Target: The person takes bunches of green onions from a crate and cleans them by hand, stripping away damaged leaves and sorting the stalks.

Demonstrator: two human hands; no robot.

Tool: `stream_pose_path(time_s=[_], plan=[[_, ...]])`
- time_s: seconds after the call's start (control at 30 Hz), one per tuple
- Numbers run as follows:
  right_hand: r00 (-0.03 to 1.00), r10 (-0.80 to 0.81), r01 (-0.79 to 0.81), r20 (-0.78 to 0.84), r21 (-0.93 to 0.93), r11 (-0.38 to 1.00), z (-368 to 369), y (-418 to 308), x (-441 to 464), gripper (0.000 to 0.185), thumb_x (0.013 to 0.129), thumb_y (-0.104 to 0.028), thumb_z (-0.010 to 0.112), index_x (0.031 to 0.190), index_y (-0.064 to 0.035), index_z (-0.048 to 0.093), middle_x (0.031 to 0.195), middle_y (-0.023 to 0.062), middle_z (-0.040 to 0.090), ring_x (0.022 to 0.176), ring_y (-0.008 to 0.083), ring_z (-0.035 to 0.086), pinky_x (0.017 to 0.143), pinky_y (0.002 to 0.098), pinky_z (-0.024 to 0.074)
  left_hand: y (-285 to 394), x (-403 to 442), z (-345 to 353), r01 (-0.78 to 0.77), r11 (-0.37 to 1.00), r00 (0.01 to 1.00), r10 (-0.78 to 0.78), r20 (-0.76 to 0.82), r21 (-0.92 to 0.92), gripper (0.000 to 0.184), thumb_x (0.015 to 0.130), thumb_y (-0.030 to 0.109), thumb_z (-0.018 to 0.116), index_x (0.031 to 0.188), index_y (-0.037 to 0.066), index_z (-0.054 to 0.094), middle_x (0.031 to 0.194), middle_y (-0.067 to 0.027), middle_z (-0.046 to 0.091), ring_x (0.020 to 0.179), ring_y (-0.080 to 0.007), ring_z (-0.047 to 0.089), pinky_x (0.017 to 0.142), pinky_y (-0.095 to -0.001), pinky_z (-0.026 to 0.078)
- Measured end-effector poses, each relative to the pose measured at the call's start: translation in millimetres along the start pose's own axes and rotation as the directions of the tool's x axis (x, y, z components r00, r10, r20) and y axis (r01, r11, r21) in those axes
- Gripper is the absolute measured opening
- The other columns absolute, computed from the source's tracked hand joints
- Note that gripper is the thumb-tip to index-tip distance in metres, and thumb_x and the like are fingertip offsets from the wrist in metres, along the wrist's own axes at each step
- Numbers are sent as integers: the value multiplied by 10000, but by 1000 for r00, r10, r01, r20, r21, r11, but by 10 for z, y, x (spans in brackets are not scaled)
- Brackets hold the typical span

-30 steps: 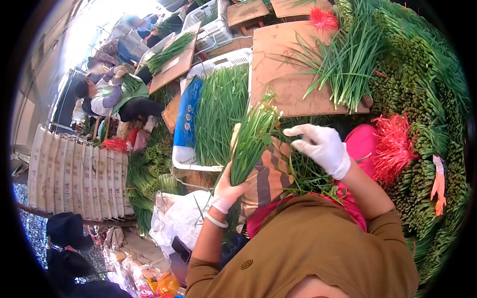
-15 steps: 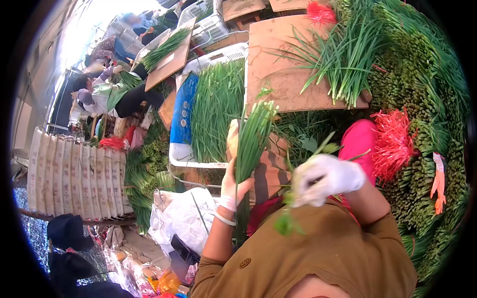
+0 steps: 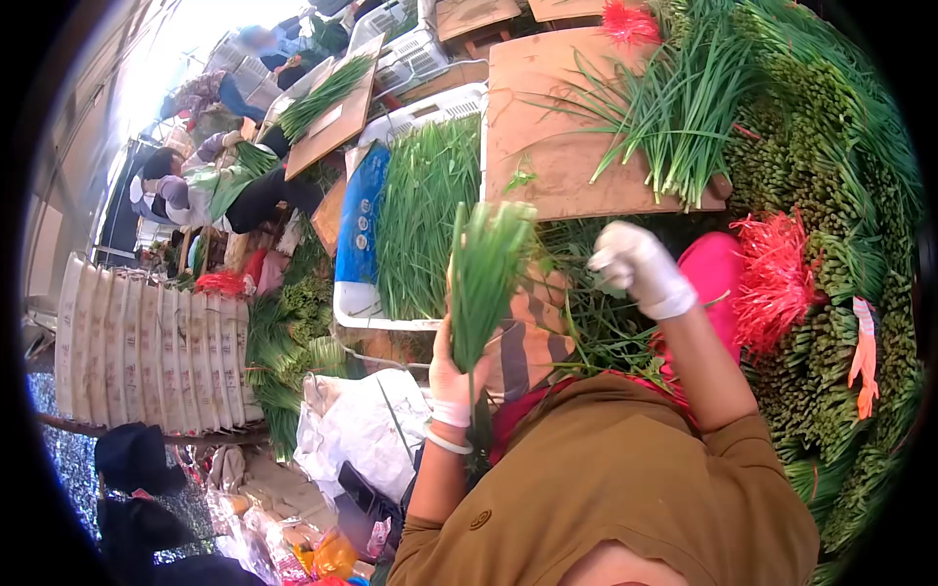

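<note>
Where the green bunch (image 3: 489,283) stands: left hand (image 3: 454,379) wrapped round its lower part
Right hand (image 3: 628,262): half-curled, any hold unclear, near counter (image 3: 552,127)

We have a bunch of slender green stalks (image 3: 486,278) in our left hand (image 3: 454,379), nearly upright and leaning slightly, blurred toward its pale ends, which fan a little at the top, wider than the gathered lower part

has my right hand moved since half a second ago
Yes. Your right hand has moved away from the brown top and is now closer to the lower edge of the large board.
</note>
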State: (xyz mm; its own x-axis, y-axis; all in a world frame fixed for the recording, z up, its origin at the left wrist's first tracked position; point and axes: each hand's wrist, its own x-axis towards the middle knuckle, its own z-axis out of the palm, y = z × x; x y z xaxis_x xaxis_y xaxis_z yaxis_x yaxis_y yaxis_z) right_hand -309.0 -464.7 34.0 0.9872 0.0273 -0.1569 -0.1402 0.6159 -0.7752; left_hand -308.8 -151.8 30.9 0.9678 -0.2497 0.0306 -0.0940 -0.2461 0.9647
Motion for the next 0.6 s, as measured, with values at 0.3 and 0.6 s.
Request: stream_pose_path(time_s=[0.3, 0.6], plan=[[930, -368, 195, -9, -834, 515, 389, -135, 73, 280, 855, -155, 658, 1112, -59, 603, 669, -4, 552, 601, 82, 512, 554, 256, 431, 9, -110, 141, 78, 997, 997, -78, 28, -16, 761, 720, -53, 635, 1413, 18, 330, 1225, -100, 573, 1083, -169, 575, 934, -290, 449], [998, 6, -14, -60, -136, 991, 491, -434, -192, 201, 853, -197, 615, 732, -48, 556, 604, 1, 567, 382, 34, 394, 372, 173, 295, -174, -52, 76, 180, 965, 981, -191, -40, -193, 690, 725, -46, 632, 1365, 24, 383, 1177, -77, 577, 1052, -158, 578, 895, -286, 468]])
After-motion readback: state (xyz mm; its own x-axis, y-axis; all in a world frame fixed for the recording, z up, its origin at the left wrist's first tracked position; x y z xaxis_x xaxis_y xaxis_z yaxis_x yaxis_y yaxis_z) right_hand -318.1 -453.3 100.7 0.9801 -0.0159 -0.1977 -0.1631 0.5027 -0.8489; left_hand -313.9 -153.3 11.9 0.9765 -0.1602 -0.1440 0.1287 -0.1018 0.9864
